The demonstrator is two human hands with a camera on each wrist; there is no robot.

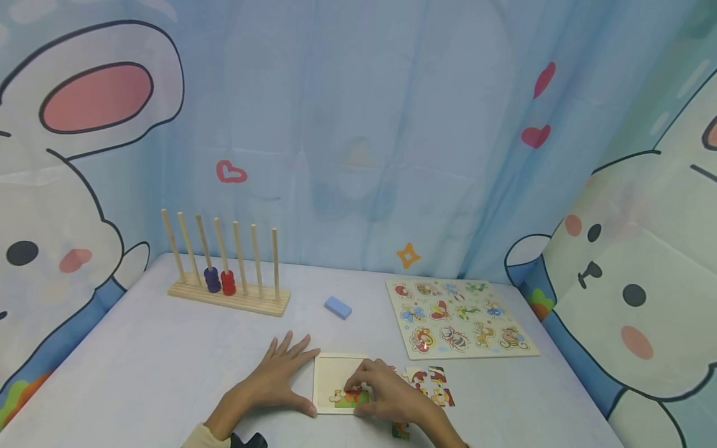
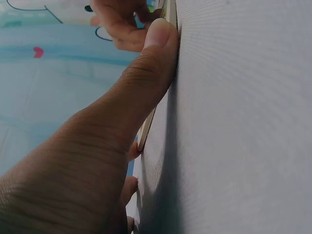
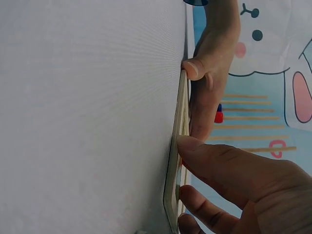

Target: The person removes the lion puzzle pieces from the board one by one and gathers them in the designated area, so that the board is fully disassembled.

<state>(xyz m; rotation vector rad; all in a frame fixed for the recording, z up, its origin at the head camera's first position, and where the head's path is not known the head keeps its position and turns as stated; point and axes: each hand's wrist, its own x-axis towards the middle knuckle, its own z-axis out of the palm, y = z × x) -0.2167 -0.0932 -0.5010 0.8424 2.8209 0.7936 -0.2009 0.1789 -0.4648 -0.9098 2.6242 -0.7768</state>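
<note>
A small wooden puzzle tray lies flat near the front of the table. Along its lower inside edge sit colourful jigsaw pieces with green and red print. My left hand has its fingers spread, the thumb at the tray's near left corner and the forefinger at the far left one. Over the tray's right part, my right hand curls its fingers and pinches a reddish jigsaw piece, mostly hidden under them. In the right wrist view the thumb is right at the tray's edge.
Several loose jigsaw pieces lie right of the tray, partly behind the right hand. Further back stand a wooden peg rack with blue and red beads, a blue block and an insect picture board. A printed curtain hangs behind.
</note>
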